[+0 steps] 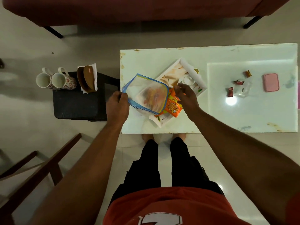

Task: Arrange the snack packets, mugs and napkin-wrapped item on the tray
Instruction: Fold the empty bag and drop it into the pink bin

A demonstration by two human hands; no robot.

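A white tray (202, 82) lies askew on the white table (162, 59). My left hand (117, 105) pinches the edge of a clear zip bag (146, 93) with a blue rim, held over the tray's near end with snacks inside. My right hand (186, 95) hovers with fingers apart just above an orange snack packet (173, 107) lying on the tray. A small white lidded pot (188, 80) stands in the tray. Two floral mugs (56, 81) and a brown item on a white napkin (88, 77) rest on a dark stool (78, 101) to the left.
Several small wrapped sweets (230, 91), a crumpled clear wrapper (245, 90) and a pink box (271, 82) lie on the table's right half. A maroon sofa (129, 8) stands beyond. A wooden chair frame (40, 166) is at lower left. My legs stand against the table's near edge.
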